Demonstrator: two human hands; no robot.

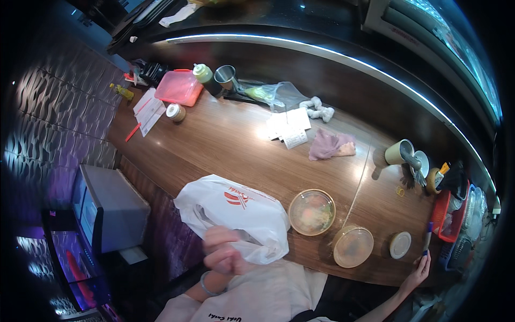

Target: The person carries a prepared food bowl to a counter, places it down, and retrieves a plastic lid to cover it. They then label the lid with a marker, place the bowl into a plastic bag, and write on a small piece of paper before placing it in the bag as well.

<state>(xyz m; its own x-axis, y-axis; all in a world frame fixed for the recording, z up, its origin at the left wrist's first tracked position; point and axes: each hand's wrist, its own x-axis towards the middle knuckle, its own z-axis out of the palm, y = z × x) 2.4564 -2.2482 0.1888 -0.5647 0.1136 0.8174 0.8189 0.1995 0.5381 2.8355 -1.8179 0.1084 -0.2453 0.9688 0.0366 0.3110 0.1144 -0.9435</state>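
Observation:
My left hand (223, 251), blurred and with curled fingers, is in front of a white plastic bag (245, 217) with a red printed logo. Whether it grips the bag cannot be made out. To the right, the fingertips of my right hand (420, 269) hold the lower end of a marker (428, 237) with blue ends. Between the hands stand a round bowl (312, 212) with a clear lid and food inside, a second lidded bowl (353, 246), and a small white-lidded cup (400, 245).
A red basket (445, 217) borders the table's right end. Paper slips (291, 124) and a purple cloth (330, 144) lie mid-table. Along the back are a squeeze bottle (207, 78), a metal cup (226, 77) and a pink-lidded container (179, 86). A monitor (112, 207) stands left.

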